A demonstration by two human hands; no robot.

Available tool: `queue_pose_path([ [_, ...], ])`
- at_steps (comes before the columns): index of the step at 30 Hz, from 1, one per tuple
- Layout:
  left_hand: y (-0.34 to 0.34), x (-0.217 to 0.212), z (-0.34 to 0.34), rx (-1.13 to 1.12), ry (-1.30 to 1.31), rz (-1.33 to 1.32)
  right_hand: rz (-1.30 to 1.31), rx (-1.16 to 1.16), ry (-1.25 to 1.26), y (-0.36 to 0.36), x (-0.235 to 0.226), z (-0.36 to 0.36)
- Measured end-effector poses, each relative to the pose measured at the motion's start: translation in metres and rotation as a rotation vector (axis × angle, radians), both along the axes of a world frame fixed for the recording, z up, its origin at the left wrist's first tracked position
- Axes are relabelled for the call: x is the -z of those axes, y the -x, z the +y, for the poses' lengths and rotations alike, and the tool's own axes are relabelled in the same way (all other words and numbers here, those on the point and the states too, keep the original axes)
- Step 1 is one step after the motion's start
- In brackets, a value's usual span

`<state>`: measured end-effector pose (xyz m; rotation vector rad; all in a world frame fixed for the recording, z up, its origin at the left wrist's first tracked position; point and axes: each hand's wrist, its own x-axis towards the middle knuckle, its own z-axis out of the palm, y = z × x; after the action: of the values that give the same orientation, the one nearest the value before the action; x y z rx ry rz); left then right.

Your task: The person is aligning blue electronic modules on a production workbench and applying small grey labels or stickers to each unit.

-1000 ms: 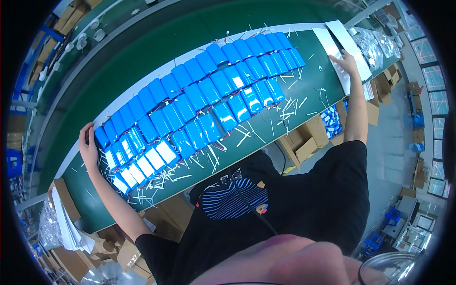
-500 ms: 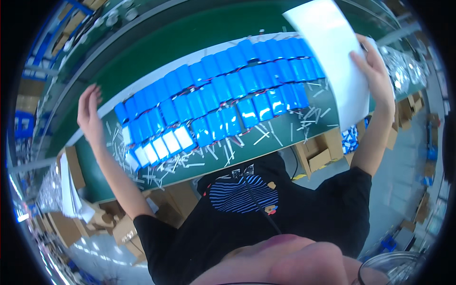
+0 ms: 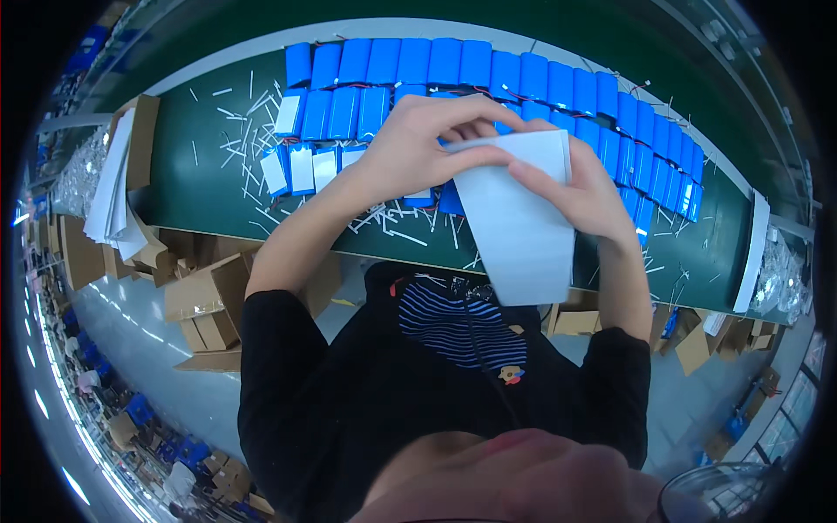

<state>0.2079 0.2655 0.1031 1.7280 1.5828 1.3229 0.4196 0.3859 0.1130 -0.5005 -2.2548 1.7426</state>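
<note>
My left hand (image 3: 410,148) and my right hand (image 3: 586,196) are together over the middle of the bench, both closed on the upper end of a white sheet (image 3: 523,231). The left fingers curl over its top edge, with the thumb along it. My right thumb lies on the sheet's face. Its lower end hangs past the bench's front edge. Behind and below my hands, blue battery packs (image 3: 384,61) with thin wires lie in rows. White labels (image 3: 302,168) cover the faces of several packs at the near left. My hands and the sheet hide some packs.
Narrow white paper strips (image 3: 401,231) litter the green bench (image 3: 179,179). At its left end, white sheets (image 3: 118,192) stand by a piece of cardboard (image 3: 144,144). Clear plastic bags (image 3: 779,283) lie at the far right. Open cardboard boxes (image 3: 205,301) stand below the front edge.
The sheet has come from the upper right to the middle, in front of me. My left hand, empty and apart at the left before, has joined my right on it. The view has turned.
</note>
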Motion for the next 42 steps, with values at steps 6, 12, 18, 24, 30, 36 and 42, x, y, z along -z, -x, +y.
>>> queue_pose_path([
  [6,0.003,0.013,-0.004,0.025,-0.141,0.125,-0.044,-0.008,-0.114,0.003,0.015,0.000],
  [12,0.008,0.008,-0.003,0.199,0.282,-0.288,-0.025,-0.100,-0.279,-0.003,0.023,-0.003],
  [18,0.010,0.012,-0.002,0.311,0.286,-0.319,0.005,-0.149,-0.215,-0.006,0.023,-0.003],
  [24,0.012,0.007,-0.001,0.214,0.205,-0.312,0.007,-0.123,-0.248,-0.008,0.027,-0.003],
  [30,0.068,-0.013,-0.010,-0.325,-0.289,-0.018,-0.013,-0.070,-0.231,-0.009,0.028,0.000],
  [36,0.194,-0.017,-0.107,-0.860,-0.155,0.983,0.023,-0.063,-0.249,-0.008,0.019,-0.007],
  [42,0.226,0.036,-0.173,-0.728,0.191,1.199,0.029,-0.041,-0.192,-0.006,0.018,-0.009],
])
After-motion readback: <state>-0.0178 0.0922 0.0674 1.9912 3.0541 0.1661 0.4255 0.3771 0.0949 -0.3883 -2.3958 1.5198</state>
